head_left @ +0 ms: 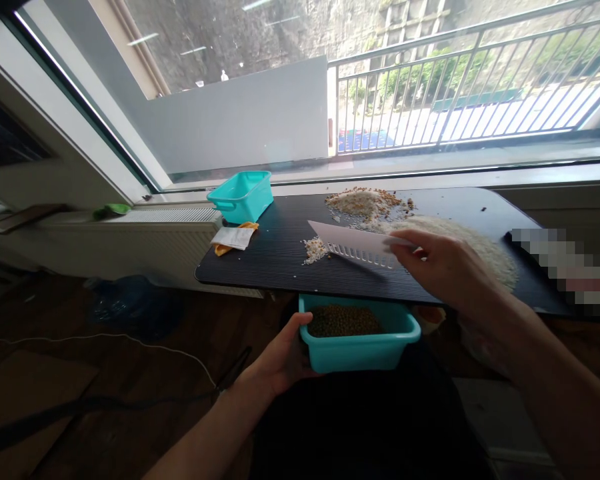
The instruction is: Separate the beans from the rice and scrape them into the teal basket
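Slotted scraper [355, 241], best held low, is being clasped by right hand [430, 257], left hand [287, 353] grasping bin [360, 353] near table's front edge [260, 281].

Left grip [291, 350] low, right grip [425, 257] higher, pinching

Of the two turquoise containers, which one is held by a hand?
The nearer container, with brownish grains: the left hand grips its end. The farther container has no hand on it.
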Demonstrator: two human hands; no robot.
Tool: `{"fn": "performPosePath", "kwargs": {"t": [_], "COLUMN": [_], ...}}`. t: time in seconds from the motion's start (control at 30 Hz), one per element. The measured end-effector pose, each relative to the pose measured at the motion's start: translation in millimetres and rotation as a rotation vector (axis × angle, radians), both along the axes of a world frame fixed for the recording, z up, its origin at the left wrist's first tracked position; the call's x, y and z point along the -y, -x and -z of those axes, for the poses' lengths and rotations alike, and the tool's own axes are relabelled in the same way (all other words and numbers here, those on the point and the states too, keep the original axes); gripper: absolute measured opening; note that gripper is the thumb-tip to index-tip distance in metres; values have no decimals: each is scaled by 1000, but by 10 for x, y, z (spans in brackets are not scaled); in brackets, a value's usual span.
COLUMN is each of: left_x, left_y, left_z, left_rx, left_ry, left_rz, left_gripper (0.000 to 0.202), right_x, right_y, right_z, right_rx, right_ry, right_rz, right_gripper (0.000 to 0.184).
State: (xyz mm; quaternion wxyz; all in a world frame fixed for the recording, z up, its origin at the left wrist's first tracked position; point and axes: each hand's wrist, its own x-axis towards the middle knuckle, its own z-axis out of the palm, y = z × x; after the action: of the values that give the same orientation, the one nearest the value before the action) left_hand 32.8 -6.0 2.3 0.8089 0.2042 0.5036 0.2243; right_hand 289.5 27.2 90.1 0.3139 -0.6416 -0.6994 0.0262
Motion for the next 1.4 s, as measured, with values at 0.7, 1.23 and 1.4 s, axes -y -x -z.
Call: {"fn": "performPosePath", "kwargs": {"t": [0.7,1.23,1.4], "left_x": [12,30,28], "left_y": [178,172,174], "left_z": [41,100,106], "left_rx": [15,-12,-5], "left_ry": [-61,-78,-75], "left_rz": [-32,-34,-26], "left_gripper": [56,58,58], "right_x": [157,-265,-180], "right_y": [84,488,373], "right_z": [-59,185,142], "right_rx": [-202,-483,-460], "right_ry": [-5,135,109], "right_rz": [-168,-76,-17], "right_gripper": [31,26,21]}}
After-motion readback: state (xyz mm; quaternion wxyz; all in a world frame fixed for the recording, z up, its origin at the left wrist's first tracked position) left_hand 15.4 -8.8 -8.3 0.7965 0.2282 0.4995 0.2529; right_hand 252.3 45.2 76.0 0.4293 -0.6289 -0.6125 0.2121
